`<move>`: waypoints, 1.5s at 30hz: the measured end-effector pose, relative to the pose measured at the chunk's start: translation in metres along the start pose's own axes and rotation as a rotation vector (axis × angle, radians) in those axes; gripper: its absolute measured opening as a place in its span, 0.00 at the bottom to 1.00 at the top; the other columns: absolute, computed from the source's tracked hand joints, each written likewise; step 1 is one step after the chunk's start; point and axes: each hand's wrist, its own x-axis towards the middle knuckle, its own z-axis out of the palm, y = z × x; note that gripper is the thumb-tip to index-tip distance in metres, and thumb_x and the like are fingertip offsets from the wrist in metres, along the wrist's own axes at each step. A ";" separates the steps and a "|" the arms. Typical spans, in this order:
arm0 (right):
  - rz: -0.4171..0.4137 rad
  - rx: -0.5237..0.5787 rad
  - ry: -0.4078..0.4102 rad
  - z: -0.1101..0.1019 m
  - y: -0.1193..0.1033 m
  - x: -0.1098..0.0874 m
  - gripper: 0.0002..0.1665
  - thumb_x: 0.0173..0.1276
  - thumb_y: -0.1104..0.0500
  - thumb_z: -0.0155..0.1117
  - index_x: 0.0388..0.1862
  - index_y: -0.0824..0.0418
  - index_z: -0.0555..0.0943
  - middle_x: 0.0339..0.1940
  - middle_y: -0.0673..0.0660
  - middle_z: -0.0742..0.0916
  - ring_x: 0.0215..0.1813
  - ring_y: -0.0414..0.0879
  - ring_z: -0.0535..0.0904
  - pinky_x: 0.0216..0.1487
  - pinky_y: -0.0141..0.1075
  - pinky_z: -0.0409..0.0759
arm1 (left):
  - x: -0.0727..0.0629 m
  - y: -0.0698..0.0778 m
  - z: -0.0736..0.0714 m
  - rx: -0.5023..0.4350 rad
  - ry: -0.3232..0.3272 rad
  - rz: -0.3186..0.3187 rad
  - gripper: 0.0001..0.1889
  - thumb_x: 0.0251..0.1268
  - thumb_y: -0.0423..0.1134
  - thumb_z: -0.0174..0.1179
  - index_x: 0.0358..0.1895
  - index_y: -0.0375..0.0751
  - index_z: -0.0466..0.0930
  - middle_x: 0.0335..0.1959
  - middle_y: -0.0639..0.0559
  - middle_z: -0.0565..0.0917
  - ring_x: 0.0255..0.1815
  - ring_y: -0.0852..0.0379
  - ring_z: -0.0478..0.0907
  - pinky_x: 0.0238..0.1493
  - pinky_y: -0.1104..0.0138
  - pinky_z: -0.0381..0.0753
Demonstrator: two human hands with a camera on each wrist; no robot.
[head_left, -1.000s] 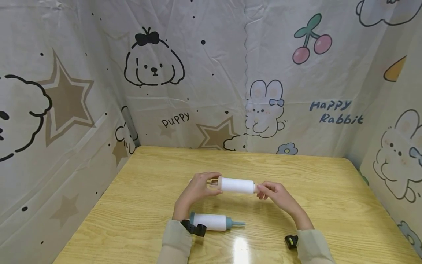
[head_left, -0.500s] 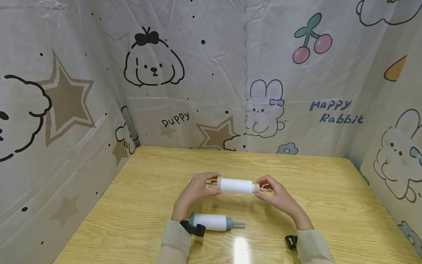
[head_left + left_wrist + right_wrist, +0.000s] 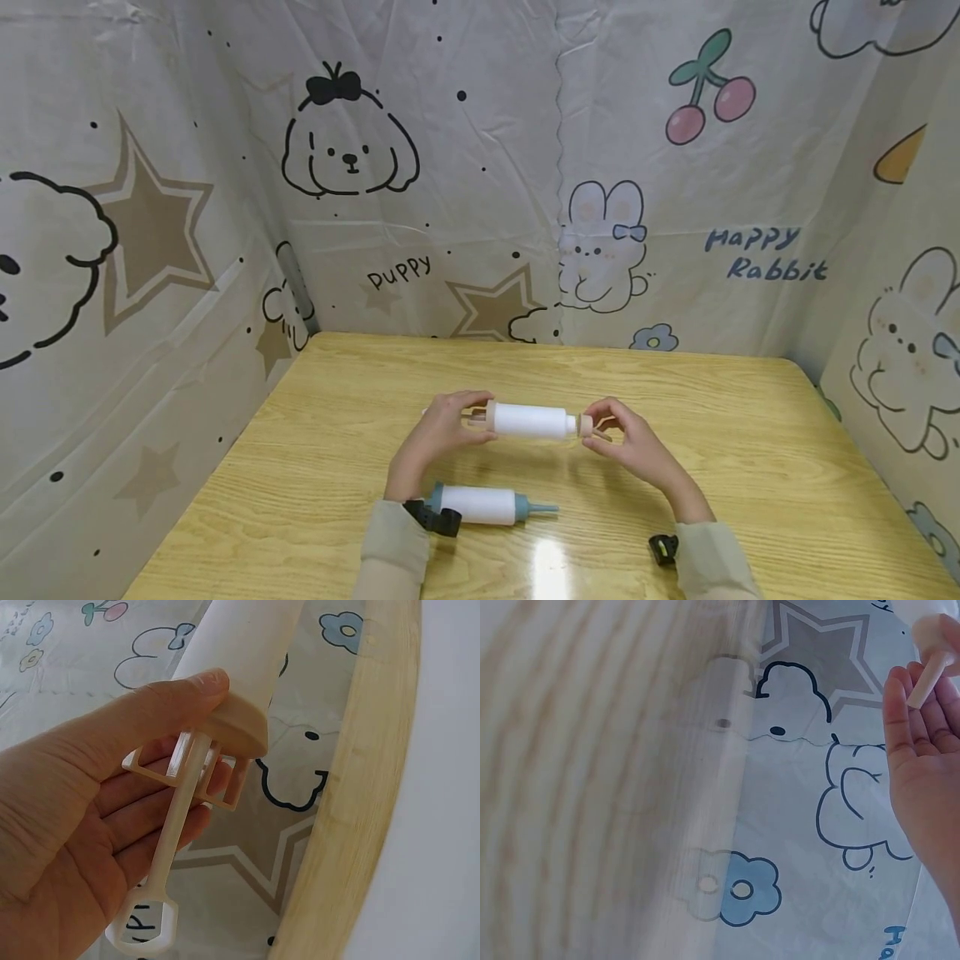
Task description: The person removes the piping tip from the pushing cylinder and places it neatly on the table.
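Note:
My left hand [image 3: 450, 427] grips the flanged end of a large white syringe [image 3: 529, 421] with peach-coloured fittings. In the left wrist view the thumb presses its peach collar [image 3: 234, 724], and a pale plunger rod [image 3: 180, 806] with a ring at its end runs past the fingers. My right hand [image 3: 630, 437] pinches the peach nozzle cap [image 3: 587, 426], whose thin spout [image 3: 928, 681] points into the palm. A narrow gap shows between the cap and the threaded neck [image 3: 572, 424]. The syringe is held level above the table.
A second white syringe [image 3: 480, 505] with blue-green ends lies on the wooden table [image 3: 360, 383] beside the left forearm, its spout to the right. Fabric walls [image 3: 480, 208] printed with cartoons rise behind and on both sides. Black cameras [image 3: 442, 521] sit on the wrists.
The right hand has changed its grip from the spout to the nozzle cap. The cap has come off the barrel, and the left hand has shifted slightly left with the syringe.

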 end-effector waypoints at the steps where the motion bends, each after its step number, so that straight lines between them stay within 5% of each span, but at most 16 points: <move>1: -0.004 -0.001 -0.002 0.000 0.001 0.000 0.16 0.66 0.60 0.68 0.50 0.59 0.75 0.44 0.54 0.82 0.46 0.36 0.76 0.51 0.33 0.79 | -0.001 -0.001 0.000 0.000 -0.004 -0.008 0.28 0.53 0.43 0.74 0.59 0.43 0.80 0.57 0.46 0.84 0.54 0.50 0.83 0.55 0.57 0.85; 24: -0.016 -0.020 -0.047 0.000 0.003 0.002 0.15 0.66 0.59 0.68 0.50 0.57 0.75 0.44 0.53 0.83 0.46 0.36 0.77 0.52 0.36 0.80 | -0.006 -0.024 0.010 -0.026 -0.163 -0.088 0.29 0.56 0.42 0.72 0.61 0.36 0.77 0.57 0.41 0.83 0.58 0.46 0.82 0.58 0.55 0.83; 35: -0.007 -0.014 -0.055 0.001 0.001 0.001 0.15 0.66 0.58 0.68 0.49 0.58 0.76 0.45 0.53 0.83 0.46 0.35 0.77 0.53 0.40 0.81 | -0.010 -0.033 0.016 -0.051 -0.196 -0.161 0.30 0.56 0.42 0.71 0.63 0.37 0.76 0.58 0.41 0.83 0.59 0.45 0.80 0.60 0.54 0.81; 45: -0.006 -0.018 -0.056 0.002 0.000 0.000 0.15 0.66 0.59 0.68 0.50 0.58 0.76 0.45 0.54 0.84 0.47 0.37 0.78 0.53 0.39 0.81 | -0.012 -0.038 0.019 -0.067 -0.197 -0.161 0.30 0.56 0.41 0.71 0.62 0.34 0.75 0.57 0.41 0.83 0.58 0.46 0.81 0.58 0.56 0.82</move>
